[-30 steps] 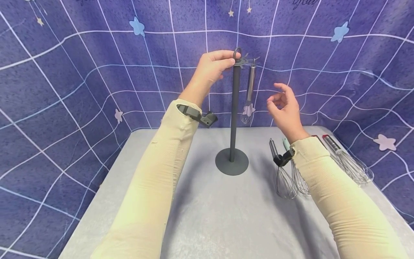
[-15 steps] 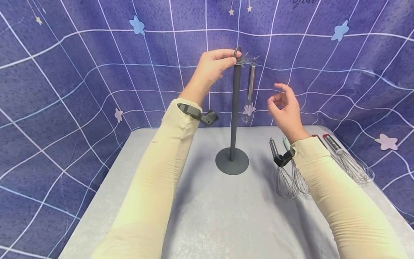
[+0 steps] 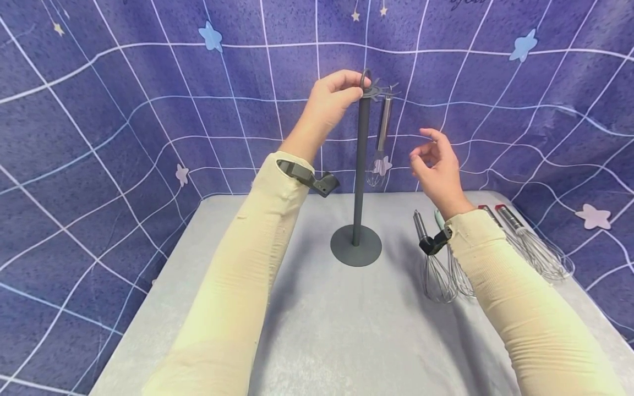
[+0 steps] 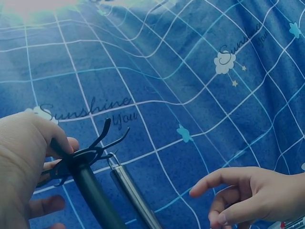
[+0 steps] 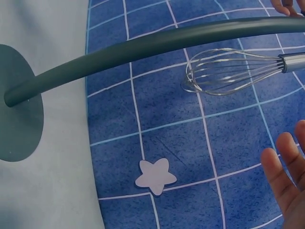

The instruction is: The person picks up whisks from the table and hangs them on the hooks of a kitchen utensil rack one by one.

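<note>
On the far left we get the left sleeve [image 3: 233,264], cream, with a small black camera [image 3: 302,177] strapped at the cuff. Next, we mark the left hand [image 3: 327,107] as grasping: thumb and fingers pinch the ring [image 3: 366,70] at the top of the dark stand [image 3: 362,159]. Stand is upright, round base [image 3: 355,256] on the grey table [image 3: 322,341]. Several hooks [image 4: 100,133] fan out under the ring. Just right of the pole we have the hanging whisk [image 3: 384,124], metal handle up, wires down, looped on one hook, well above the table. Further right, we mark the right hand [image 3: 438,168] as released: nothing held, index raised, other fingers loosely bent, apart from the hanging whisk. Below it we see a metal-handled whisk [image 3: 438,280] lying down, then a teal-handled whisk [image 3: 460,275] partly under the right sleeve [image 3: 520,297]. Past the sleeve, we count two red-ended handles [image 3: 501,207], wires overlapping near the table's right edge. Behind everything: blue-purple gridded cloth [image 3: 247,121] with stars.
</note>
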The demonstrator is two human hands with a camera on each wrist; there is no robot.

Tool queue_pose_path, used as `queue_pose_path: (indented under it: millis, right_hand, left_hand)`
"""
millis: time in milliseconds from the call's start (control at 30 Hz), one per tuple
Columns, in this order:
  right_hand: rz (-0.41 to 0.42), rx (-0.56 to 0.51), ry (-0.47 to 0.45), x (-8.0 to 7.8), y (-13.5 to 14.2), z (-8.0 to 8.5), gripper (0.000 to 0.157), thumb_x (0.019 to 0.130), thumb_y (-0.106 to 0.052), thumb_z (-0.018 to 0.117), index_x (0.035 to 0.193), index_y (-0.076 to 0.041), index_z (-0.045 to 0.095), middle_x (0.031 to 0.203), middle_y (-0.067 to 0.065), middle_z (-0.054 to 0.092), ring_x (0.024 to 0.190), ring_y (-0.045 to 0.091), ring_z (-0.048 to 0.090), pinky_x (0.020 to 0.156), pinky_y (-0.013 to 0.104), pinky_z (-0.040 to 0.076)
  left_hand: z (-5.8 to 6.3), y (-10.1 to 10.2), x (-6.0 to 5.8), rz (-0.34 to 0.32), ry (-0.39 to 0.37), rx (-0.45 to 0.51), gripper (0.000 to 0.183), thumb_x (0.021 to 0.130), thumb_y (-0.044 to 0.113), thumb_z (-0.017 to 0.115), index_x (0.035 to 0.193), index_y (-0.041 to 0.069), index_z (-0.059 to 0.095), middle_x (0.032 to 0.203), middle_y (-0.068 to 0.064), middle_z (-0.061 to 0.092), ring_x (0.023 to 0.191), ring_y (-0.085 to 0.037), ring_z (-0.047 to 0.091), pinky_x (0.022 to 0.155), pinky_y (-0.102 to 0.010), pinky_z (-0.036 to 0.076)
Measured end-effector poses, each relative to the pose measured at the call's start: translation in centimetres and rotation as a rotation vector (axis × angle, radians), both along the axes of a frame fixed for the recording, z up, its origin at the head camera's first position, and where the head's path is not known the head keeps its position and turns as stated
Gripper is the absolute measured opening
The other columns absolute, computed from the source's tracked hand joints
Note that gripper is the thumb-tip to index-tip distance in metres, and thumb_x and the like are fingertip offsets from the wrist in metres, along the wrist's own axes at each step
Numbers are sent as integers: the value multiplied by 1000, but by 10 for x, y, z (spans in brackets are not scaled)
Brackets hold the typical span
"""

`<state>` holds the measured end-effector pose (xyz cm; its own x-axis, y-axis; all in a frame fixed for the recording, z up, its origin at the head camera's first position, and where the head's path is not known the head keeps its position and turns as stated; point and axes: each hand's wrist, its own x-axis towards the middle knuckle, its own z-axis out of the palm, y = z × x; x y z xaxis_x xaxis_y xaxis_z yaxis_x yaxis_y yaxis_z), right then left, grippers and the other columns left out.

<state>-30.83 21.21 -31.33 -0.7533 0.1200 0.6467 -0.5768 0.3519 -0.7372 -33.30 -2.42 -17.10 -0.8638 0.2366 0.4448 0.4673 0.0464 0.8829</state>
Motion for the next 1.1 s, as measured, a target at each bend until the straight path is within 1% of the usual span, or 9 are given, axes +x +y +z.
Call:
queue_pose_path:
  millis: [133, 233, 433, 567, 667, 733, 867, 1000, 1100]
  right_hand:
    - [-5, 11, -6, 1, -1, 1, 49, 95, -1, 59, 141, -16, 52, 94, 6, 63, 75, 13, 61, 65, 21, 54]
    - [-5, 8, -9, 2, -1, 1, 50, 95, 0, 59, 141, -16, 51, 93, 2, 62, 74, 12, 61, 65, 21, 54]
    - [1, -10, -17, 4, -3, 4, 50, 94, 3, 58, 141, -11, 51, 91, -1, 61, 74, 9, 60, 64, 19, 53]
    - [13, -17, -23, 18, -10, 14, 47, 94, 5, 56, 139, -6, 51, 91, 3, 61, 73, 7, 60, 64, 20, 54]
    - [28, -26, -23, 28, -14, 21, 46, 93, 5, 55, 137, -6, 52, 90, 6, 61, 72, 6, 60, 64, 19, 53]
    - [24, -16, -21, 29, -15, 21, 46, 93, 5, 55, 137, -5, 52, 90, 8, 62, 73, 6, 60, 64, 20, 53]
    - [11, 4, -17, 21, -10, 14, 47, 94, 4, 55, 139, -4, 51, 93, 12, 62, 74, 8, 60, 64, 19, 53]
    - [-3, 4, -18, 6, -3, 3, 48, 94, 2, 56, 141, -9, 51, 94, 8, 63, 75, 8, 60, 64, 19, 53]
    - [-6, 0, -14, 3, -1, 0, 48, 94, 1, 58, 140, -13, 52, 93, 5, 63, 76, 9, 61, 64, 19, 54]
  left_hand:
    - [0, 1, 0, 2, -1, 9, 17, 95, -3, 59, 107, 8, 65, 104, -3, 69, 105, -12, 59, 89, -21, 44]
    - [1, 1, 0, -4, -9, 9, 25, 95, -3, 59, 116, 11, 62, 105, -3, 67, 105, -12, 58, 89, -23, 43]
    - [1, 0, -1, -34, -28, -9, 48, 96, -1, 59, 140, 18, 59, 124, -2, 67, 118, -11, 58, 99, -22, 41]
    - [1, -1, -1, -63, -37, -7, 50, 97, 0, 58, 143, 20, 59, 136, 0, 65, 127, -6, 55, 109, -23, 36]
    - [1, -2, 0, -72, -42, -13, 50, 97, 1, 58, 143, 22, 59, 137, 1, 64, 130, -3, 53, 113, -25, 33]
    - [2, -2, 1, -75, -45, -23, 51, 98, 2, 58, 144, 24, 59, 136, 2, 65, 130, -3, 52, 114, -27, 31]
    - [3, -3, 1, -73, -40, -35, 51, 97, 3, 57, 144, 24, 59, 134, 1, 66, 130, -5, 52, 115, -30, 30]
    - [3, -3, 1, -79, -34, -39, 51, 97, 2, 57, 143, 23, 59, 133, -1, 66, 128, -6, 54, 114, -28, 32]
    - [4, -4, 2, -83, -25, -51, 52, 96, 1, 57, 143, 23, 59, 133, -2, 66, 128, -7, 54, 112, -27, 34]
